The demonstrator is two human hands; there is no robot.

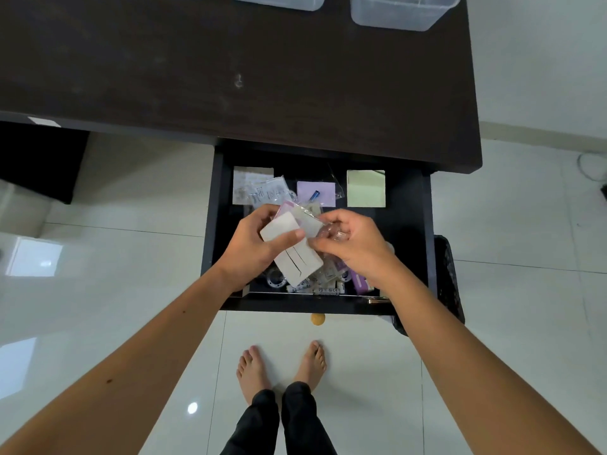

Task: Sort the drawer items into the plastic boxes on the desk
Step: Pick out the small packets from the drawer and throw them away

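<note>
Both hands, left hand (254, 243) gripping white slotted cards (295, 254), right hand (349, 239) pinching crinkly clear plastic packets (331, 232), are risking spills into the open black drawer (407, 224).

Clear plastic boxes (404, 11) on dark surface (230, 70) being cropped by top edge; small packets (323, 287) lying half-hidden under hands, print too small to read.

Both hands over open drawer (407, 224), card (297, 254) in left hand (256, 244), right hand (353, 239) just right of it touching plastic bag (328, 233), notepads (365, 188) beyond hands in drawer, plastic boxes (402, 11) far beyond on desk (230, 77)
</note>
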